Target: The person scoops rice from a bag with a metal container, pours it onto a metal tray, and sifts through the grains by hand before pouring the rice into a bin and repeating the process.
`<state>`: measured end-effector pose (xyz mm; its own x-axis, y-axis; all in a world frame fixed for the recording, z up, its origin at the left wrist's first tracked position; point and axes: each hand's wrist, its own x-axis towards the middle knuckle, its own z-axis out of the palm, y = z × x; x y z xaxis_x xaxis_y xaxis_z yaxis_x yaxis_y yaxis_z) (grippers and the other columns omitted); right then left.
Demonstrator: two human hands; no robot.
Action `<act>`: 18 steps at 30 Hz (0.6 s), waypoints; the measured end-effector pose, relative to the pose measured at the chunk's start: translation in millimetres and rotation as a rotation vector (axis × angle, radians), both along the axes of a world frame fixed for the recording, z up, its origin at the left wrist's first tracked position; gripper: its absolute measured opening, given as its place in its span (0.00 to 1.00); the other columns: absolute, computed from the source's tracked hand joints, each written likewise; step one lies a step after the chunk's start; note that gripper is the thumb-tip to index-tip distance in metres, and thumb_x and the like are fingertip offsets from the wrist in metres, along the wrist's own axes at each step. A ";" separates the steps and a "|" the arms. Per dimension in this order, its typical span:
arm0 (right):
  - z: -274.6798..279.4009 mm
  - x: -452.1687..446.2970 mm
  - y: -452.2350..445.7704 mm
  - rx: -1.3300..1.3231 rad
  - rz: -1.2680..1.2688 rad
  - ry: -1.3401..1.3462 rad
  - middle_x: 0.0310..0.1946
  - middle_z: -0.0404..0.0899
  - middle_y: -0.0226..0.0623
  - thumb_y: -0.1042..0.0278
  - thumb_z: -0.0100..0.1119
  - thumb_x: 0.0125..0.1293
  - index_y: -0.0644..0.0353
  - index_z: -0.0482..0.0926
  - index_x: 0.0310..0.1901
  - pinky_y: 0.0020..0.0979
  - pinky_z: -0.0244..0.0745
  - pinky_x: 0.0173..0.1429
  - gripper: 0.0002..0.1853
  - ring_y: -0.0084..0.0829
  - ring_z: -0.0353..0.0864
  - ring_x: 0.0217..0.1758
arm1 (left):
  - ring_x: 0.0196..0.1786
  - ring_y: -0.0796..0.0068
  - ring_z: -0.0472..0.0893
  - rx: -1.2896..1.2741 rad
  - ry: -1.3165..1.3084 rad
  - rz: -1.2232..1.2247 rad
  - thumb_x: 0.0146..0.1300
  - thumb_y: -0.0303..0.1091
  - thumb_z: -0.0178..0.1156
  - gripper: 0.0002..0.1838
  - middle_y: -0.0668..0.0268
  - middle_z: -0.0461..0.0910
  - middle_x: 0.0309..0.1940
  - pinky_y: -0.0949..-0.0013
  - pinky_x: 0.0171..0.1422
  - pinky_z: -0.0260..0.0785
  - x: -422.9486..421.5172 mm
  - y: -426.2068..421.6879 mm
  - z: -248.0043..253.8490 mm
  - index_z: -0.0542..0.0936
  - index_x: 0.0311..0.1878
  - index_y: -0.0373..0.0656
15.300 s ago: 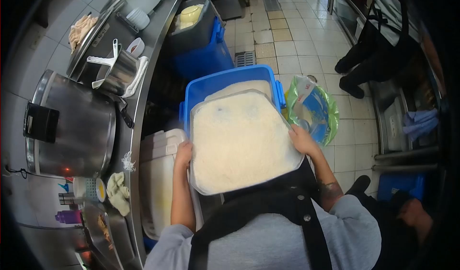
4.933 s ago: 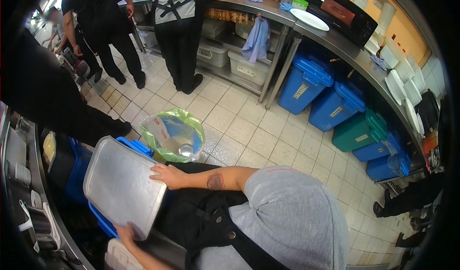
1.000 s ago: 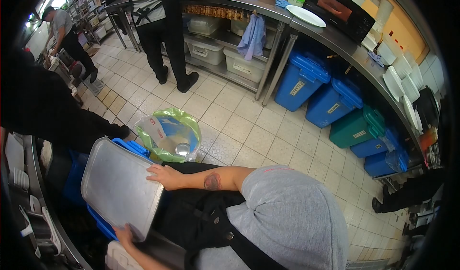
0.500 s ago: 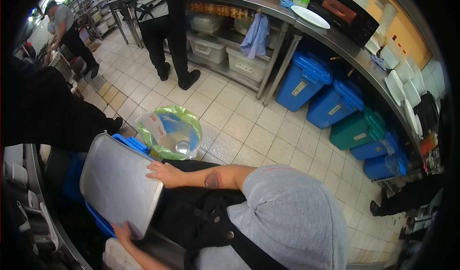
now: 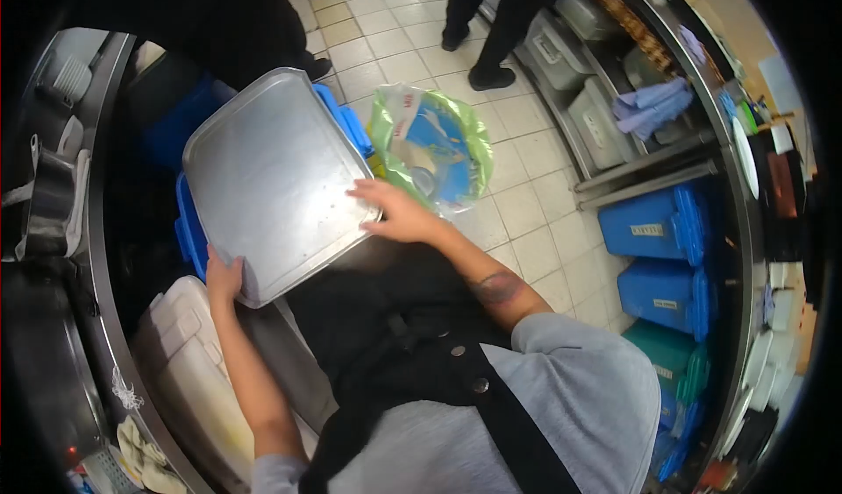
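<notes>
A flat rectangular metal tray (image 5: 285, 178), bare on its upper face, lies over a blue bin (image 5: 191, 231), hiding most of it. My left hand (image 5: 224, 275) grips the tray's near left edge. At the near right edge, my right hand (image 5: 399, 211) rests with its fingers spread on the surface. Just right of the tray is a bucket lined with a green-rimmed plastic bag (image 5: 434, 148), with a clear round container inside. Below my left hand sits a whitish lidded bin (image 5: 197, 362).
A steel counter edge (image 5: 110, 292) runs along the left, with a metal pot (image 5: 54, 196) on it. Two people in dark trousers stand ahead, one close at the upper left. Labelled blue bins (image 5: 653, 224) and a green bin (image 5: 671, 362) line the right under another counter.
The view has swung down and left, so the tray and bag-lined bucket appear more central. My right hand's fingers are more spread on the tray's edge; my left hand still holds its side.
</notes>
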<state>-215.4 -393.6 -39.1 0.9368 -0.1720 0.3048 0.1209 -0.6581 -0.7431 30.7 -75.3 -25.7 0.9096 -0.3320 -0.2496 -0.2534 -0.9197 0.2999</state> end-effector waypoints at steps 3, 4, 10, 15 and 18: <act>17.9 4.3 -42.7 0.415 -0.323 0.068 0.56 0.78 0.45 0.67 0.66 0.57 0.60 0.80 0.52 0.35 0.77 0.55 0.20 0.36 0.81 0.53 | 0.65 0.42 0.70 0.015 -0.058 0.005 0.59 0.39 0.63 0.45 0.37 0.68 0.62 0.56 0.70 0.61 -2.5 -1.9 -1.0 0.52 0.73 0.30; -4.5 11.8 -67.2 0.400 -0.450 0.046 0.51 0.82 0.43 0.69 0.65 0.58 0.61 0.82 0.49 0.33 0.78 0.53 0.16 0.33 0.84 0.48 | 0.65 0.42 0.70 0.024 -0.061 0.007 0.59 0.37 0.63 0.44 0.37 0.69 0.62 0.56 0.70 0.62 -4.5 -4.8 1.8 0.52 0.73 0.30; -189.9 53.4 -174.5 -0.119 -0.437 0.715 0.44 0.83 0.48 0.67 0.63 0.57 0.61 0.79 0.53 0.41 0.77 0.54 0.21 0.44 0.83 0.49 | 0.62 0.43 0.73 0.037 -0.079 -0.012 0.56 0.21 0.57 0.40 0.39 0.72 0.60 0.55 0.66 0.65 -2.4 -1.8 2.6 0.54 0.73 0.37; -292.3 49.8 -145.2 -0.526 -0.100 0.925 0.60 0.70 0.64 0.60 0.57 0.63 0.54 0.75 0.60 0.62 0.78 0.43 0.23 0.65 0.75 0.58 | 0.59 0.43 0.76 -0.026 -0.079 0.050 0.51 0.14 0.52 0.43 0.41 0.76 0.57 0.55 0.64 0.67 -11.8 -10.1 14.1 0.56 0.74 0.45; -318.4 45.8 -113.1 -0.453 -0.462 1.049 0.66 0.62 0.65 0.62 0.50 0.67 0.46 0.66 0.67 0.67 0.76 0.38 0.26 0.73 0.70 0.59 | 0.59 0.44 0.77 -0.027 -0.052 0.087 0.48 0.12 0.51 0.43 0.43 0.77 0.56 0.57 0.65 0.67 -18.1 -20.2 20.4 0.58 0.72 0.46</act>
